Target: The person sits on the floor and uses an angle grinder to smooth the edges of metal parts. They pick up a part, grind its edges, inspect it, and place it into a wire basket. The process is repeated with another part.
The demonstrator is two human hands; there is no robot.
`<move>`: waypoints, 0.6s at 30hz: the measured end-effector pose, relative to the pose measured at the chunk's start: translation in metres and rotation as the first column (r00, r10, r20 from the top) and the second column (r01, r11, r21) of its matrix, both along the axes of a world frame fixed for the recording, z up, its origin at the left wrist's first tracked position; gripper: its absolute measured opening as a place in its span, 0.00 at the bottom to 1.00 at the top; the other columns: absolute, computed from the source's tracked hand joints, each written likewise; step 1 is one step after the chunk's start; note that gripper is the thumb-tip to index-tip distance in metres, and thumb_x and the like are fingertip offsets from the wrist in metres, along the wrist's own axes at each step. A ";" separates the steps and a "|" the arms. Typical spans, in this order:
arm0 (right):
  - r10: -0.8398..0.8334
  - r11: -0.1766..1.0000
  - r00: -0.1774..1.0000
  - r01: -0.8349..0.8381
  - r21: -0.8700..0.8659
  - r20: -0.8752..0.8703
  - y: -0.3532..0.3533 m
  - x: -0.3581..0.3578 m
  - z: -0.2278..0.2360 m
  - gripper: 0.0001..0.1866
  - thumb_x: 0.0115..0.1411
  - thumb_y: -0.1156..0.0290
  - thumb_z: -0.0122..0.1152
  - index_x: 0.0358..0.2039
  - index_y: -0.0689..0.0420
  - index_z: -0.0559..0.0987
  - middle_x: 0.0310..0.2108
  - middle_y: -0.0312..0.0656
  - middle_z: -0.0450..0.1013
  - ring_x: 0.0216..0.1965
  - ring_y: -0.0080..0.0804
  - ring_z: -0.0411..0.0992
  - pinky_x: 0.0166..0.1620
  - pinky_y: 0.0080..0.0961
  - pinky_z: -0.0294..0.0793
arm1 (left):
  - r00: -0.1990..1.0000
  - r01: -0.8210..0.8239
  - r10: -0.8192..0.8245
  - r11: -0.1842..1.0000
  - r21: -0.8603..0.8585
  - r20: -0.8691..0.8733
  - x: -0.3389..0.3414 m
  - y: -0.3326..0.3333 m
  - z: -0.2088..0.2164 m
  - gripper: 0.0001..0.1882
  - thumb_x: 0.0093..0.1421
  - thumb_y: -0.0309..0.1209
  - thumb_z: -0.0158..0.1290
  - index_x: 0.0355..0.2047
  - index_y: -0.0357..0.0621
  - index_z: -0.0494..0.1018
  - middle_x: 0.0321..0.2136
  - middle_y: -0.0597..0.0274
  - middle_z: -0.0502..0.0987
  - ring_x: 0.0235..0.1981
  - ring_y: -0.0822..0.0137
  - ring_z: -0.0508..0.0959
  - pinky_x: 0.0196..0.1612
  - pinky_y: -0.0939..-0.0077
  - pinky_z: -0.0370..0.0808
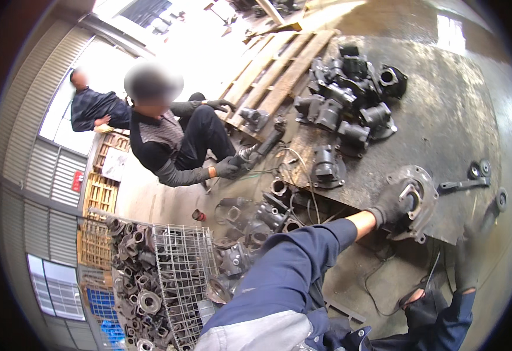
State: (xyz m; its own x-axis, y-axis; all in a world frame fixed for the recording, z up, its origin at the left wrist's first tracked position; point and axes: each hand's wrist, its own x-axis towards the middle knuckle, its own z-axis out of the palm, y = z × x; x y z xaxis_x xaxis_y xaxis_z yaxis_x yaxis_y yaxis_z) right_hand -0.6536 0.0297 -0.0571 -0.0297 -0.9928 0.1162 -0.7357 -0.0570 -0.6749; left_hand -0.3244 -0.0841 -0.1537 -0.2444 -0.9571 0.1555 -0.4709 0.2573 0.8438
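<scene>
My left hand (393,205), in a dark grey glove, is closed on the central neck of a grey cast-metal housing (423,199). The housing has a round flange with bolt lugs and rests at the near edge of the worktable (443,88). Lower right, my gloved right hand (472,257) is smeared by motion. From it extends a blurred tool with a round wheel-like end (502,200), apart from the housing. Just beyond the housing lies a dark bar-shaped tool (465,184) beside two small round wheels (479,169).
Dark castings (355,96) crowd the table's far left; another casting (327,165) stands nearer. Left of the table are cables (311,193), loose castings and a full wire-mesh cage (177,275). A seated co-worker (174,140) holds a power tool (256,152) by a wooden pallet (279,70). Another person stands behind.
</scene>
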 end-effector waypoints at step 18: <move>0.241 0.964 0.871 -0.161 -0.213 0.428 0.032 0.082 -0.002 0.59 0.57 0.60 0.80 0.82 0.52 0.53 0.77 0.50 0.58 0.76 0.48 0.59 0.74 0.50 0.63 | 0.829 -0.463 0.443 0.886 0.026 -0.341 -0.038 0.033 0.067 0.12 0.65 0.32 0.54 0.33 0.39 0.85 0.33 0.43 0.85 0.33 0.47 0.86 0.39 0.56 0.82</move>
